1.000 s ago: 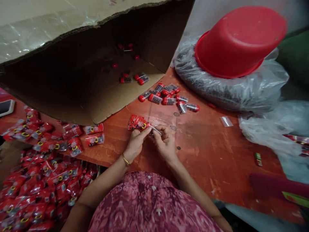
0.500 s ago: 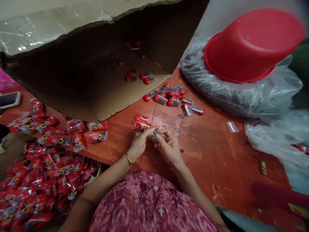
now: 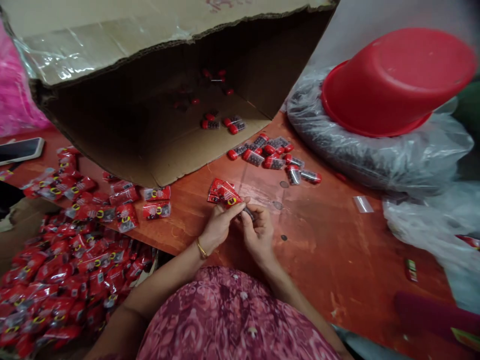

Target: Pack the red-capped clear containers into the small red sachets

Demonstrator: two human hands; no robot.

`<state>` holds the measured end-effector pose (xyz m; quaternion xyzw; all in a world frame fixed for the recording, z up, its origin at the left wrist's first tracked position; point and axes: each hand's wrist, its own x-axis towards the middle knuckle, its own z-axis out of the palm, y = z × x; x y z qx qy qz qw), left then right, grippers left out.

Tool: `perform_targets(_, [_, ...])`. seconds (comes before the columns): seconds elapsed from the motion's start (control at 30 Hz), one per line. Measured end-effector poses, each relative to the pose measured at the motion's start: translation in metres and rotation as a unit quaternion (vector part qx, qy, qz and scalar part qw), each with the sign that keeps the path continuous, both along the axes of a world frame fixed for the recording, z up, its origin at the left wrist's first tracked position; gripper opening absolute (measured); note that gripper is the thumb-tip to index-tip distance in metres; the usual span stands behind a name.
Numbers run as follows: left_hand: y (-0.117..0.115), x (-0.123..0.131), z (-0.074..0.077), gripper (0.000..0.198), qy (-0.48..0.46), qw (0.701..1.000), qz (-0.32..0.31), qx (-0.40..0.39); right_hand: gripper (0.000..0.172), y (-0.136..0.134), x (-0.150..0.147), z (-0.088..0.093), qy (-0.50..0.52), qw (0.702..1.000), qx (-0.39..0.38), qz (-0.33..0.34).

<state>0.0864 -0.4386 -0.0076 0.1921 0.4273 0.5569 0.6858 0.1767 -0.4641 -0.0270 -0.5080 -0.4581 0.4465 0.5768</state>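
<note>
Over the orange-red worktop (image 3: 330,250), the left hand (image 3: 219,225) pinches red foil packets (image 3: 224,193), while the right hand (image 3: 258,232) closes its fingers on a small clear tube (image 3: 248,214), which shows less than a moment before.

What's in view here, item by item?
Box: one, brown cardboard, on its side, top centre.
Basin: one, red, tilted, upper right.
Full bag: one, clear, dark contents, under basin.
Loose plastic: one, clear, right.
Capped tubes: about a dozen, red and clear, on table; a few more in box.
Packet heap: many, red, lower left.
Near packets: a few, red, by left hand.
Phone: one, grey, left edge.
Table: one, orange-brown, centre.
Small tube: one, between hands.
Left hand: gold bangle, pinching tube.
Right hand: pinching tube.
</note>
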Motion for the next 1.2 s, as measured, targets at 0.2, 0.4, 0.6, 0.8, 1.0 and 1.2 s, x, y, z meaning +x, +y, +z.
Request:
perform_targets(0.2, [-0.001, -0.009, 0.003, 0.024, 0.035, 0.997, -0.064, 0.025, 0.031, 0.007, 0.007, 0.012, 0.164, 0.967, -0.144, 0.131])
perform_targets(0.4, [0.001, -0.009, 0.008, 0.027, -0.002, 0.999, -0.043, 0.008, 0.035, 0.002, 0.012, 0.013, 0.077, 0.982, -0.127, 0.118])
perform_targets(0.6, [-0.010, -0.005, 0.002, 0.037, 0.029, 0.992, -0.118, 0.035, 0.034, -0.005, 0.011, 0.013, 0.056, 0.990, -0.101, 0.078])
perform_targets(0.8, [-0.012, -0.005, -0.002, 0.044, 0.004, 0.999, -0.038, 0.035, 0.030, -0.007, 0.004, 0.015, 0.034, 0.993, -0.100, 0.057])
perform_targets(1.0, [-0.017, -0.001, -0.010, 0.048, 0.059, 0.992, -0.104, 0.034, 0.028, -0.003, 0.000, 0.014, 0.055, 0.992, -0.103, 0.047])
perform_targets(1.2, [-0.013, -0.005, -0.002, 0.035, 0.036, 0.999, -0.023, 0.015, 0.026, 0.001, 0.008, 0.016, 0.067, 0.986, -0.112, 0.105])
